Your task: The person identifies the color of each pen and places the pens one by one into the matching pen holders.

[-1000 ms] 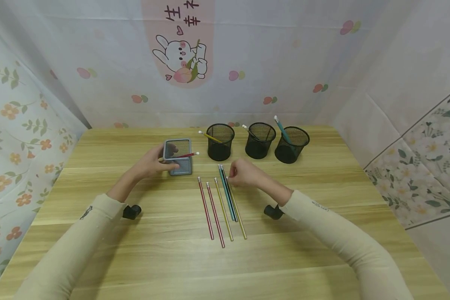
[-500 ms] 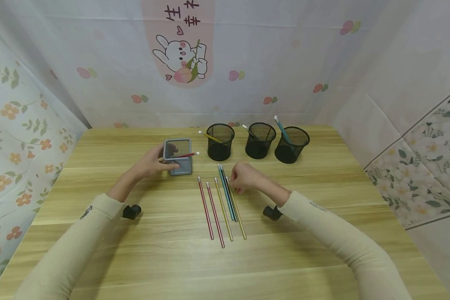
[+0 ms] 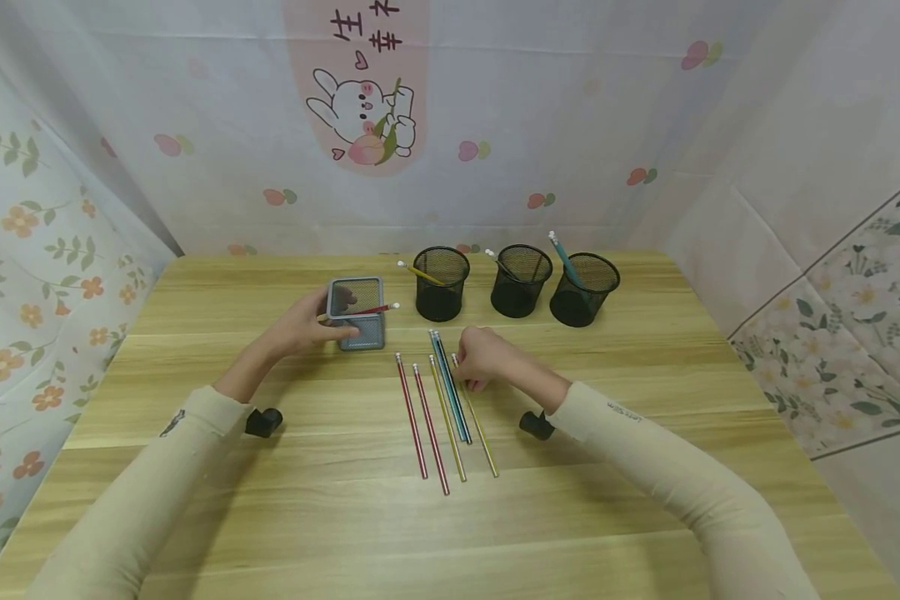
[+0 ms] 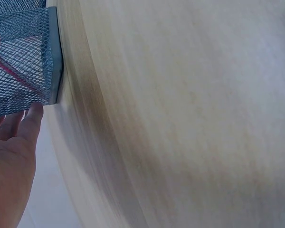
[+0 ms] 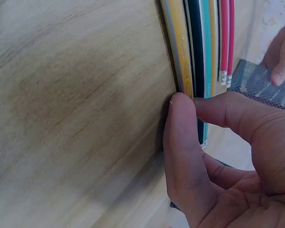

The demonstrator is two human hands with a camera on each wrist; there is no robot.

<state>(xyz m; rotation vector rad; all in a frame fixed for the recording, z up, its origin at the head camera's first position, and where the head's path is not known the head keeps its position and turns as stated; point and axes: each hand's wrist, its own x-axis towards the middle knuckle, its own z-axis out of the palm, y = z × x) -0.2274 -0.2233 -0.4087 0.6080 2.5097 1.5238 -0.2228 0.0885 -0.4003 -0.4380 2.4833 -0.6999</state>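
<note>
- My left hand [image 3: 300,323]: grips the grey square metal-mesh holder [image 3: 372,333].
- Rightmost slim yellow pencil [image 3: 482,433]: lies right of the holder, long axis running toward me.
- My right hand [image 3: 491,355], nearer: pinches it near its far end.

perhaps a home corner: printed curtains [image 3: 555,92], wood-grain table [image 3: 307,525]

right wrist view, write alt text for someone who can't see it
A right hand pinches a yellow pencil on a wooden table. More pencils, black, teal, yellow and red, lie alongside; beyond them, a left hand holds a gray mesh holder.
</note>
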